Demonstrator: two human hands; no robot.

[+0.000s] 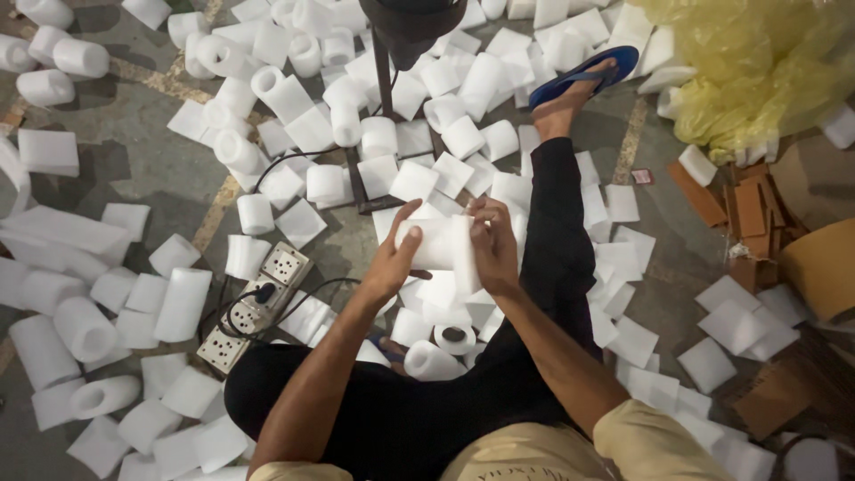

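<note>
White foam sheet [438, 243] at frame centre, partly rolled into tube, held above lap. Left hand [392, 258] grips sheet's 9 o'clock end, thumb on top. Right hand [492, 245] closed on 3 o'clock edge, fingers curled over flap. Finished foam rolls [445, 352] at 6 o'clock of hands, beside black trouser leg [557, 240]. Power strip [254, 307] at 9 o'clock, plug inserted. Blue sandal [583, 76] at 1 o'clock. Yellow plastic bag [757, 67] at 2 o'clock. Cardboard scraps [744, 214] at 3 o'clock. Loose foam covers floor.
</note>
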